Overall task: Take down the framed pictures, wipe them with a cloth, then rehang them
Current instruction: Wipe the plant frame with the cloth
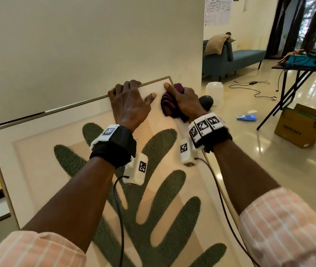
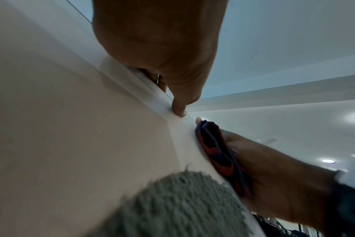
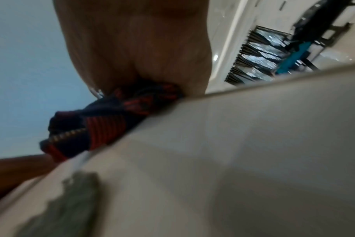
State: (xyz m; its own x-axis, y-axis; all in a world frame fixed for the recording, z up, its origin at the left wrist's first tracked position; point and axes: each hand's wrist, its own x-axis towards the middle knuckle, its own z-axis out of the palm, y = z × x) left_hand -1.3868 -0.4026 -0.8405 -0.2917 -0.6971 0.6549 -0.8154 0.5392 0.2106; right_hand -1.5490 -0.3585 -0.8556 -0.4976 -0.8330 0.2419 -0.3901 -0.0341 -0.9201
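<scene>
Framed picture (image 1: pixel 114 189) fills the lower middle, leaning against the wall. Left hand (image 1: pixel 129 105) curls its fingers over the top edge; right hand (image 1: pixel 184 103) clutches a striped cloth (image 1: pixel 169 106) at the upper-right corner. Looks stiff, glazed, fragile: grip both side rails.

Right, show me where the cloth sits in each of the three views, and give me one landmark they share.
Head: the cloth is just right of centre, bunched under the right hand at the framed picture's upper right corner.
Left wrist: the cloth is right of centre, pressed on the glass.
Right wrist: the cloth is left of centre, below the palm.
Shared landmark: the green leaf shape.
</scene>
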